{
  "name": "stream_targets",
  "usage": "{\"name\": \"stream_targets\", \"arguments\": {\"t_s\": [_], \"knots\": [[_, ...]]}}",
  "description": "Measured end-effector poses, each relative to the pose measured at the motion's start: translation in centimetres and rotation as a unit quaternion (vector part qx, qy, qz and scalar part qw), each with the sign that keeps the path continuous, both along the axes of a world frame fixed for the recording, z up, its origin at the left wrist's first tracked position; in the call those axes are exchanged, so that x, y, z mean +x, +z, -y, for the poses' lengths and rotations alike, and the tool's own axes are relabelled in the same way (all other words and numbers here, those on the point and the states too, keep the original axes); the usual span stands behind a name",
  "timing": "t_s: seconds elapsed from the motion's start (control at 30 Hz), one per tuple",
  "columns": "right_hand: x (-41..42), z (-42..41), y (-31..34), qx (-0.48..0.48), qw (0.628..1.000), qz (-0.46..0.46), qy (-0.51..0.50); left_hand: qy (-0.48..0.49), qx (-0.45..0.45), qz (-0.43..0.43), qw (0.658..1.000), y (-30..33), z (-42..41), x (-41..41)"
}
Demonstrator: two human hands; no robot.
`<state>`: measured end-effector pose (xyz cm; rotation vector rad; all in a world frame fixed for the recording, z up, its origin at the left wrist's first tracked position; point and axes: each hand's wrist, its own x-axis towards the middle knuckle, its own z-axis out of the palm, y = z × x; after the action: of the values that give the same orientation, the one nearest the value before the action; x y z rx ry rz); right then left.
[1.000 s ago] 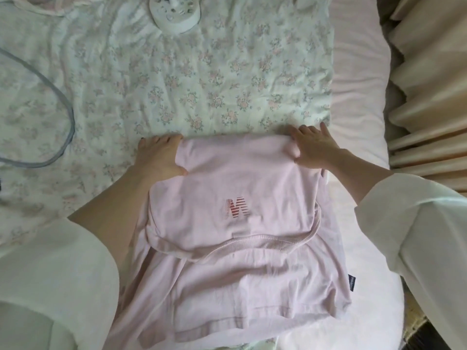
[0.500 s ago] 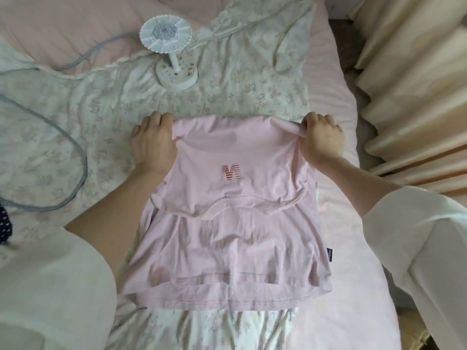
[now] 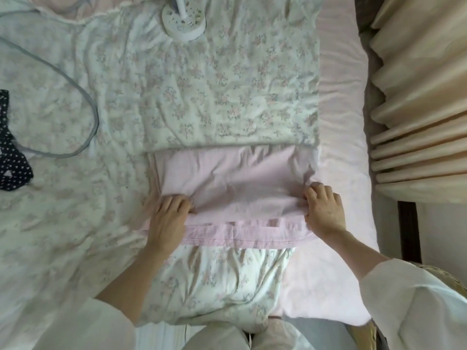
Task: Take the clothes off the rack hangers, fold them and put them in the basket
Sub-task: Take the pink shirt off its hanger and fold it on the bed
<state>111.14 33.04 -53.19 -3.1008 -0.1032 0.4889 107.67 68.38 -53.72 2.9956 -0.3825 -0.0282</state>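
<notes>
1. While only the head view is given, it looks straight down on a bed covered by a floral quilt (image 3: 214, 97), with the pink shirt (image 3: 227, 183) lying folded at the centre of the frame.
2. Folded into a wide band, the shirt has its long axis running left to right across the frame; its hemmed edge lies along the lower side, nearer the person.
3. At the band's left end, the left hand (image 3: 168, 223) lies on the fabric with its fingers curled, gripping the fold there.
4. At the right end, the right hand (image 3: 324, 210) has its fingers closed tightly on the bunched cloth.
5. Both white sleeves (image 3: 414, 309) enter from the lower corners of the frame.
6. A white fan base (image 3: 183, 22) stands on the quilt at upper centre, well apart from the shirt.
7. A grey cable (image 3: 83, 97) loops across the upper left, and a dark dotted garment (image 3: 10, 157) lies at the left edge.
8. Cream curtains (image 3: 417, 97) hang along the right side, beyond the pink sheet (image 3: 341, 122).
</notes>
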Motion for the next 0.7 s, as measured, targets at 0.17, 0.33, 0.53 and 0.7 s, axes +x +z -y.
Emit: {"name": "stream_targets", "arguments": {"t_s": [0.17,0.33,0.53,0.7], "knots": [[-5.1,-0.3,-1.6,-0.02,0.997,-0.073,-0.029,0.044,0.021,-0.12,0.992,-1.2,1.0,-4.3],[-5.2,-1.4,-1.8,-0.015,0.985,-0.161,-0.065,0.052,-0.026,-0.187,0.981,-1.3,0.7,-3.6],[-0.6,-2.0,-2.0,0.103,0.956,-0.049,-0.27,0.321,-0.195,-0.057,0.925,-0.8,1.3,0.9],[5.2,-2.8,-2.2,0.261,0.84,0.005,-0.475,0.581,-0.343,-0.08,0.734,-0.9,0.9,7.0]]}}
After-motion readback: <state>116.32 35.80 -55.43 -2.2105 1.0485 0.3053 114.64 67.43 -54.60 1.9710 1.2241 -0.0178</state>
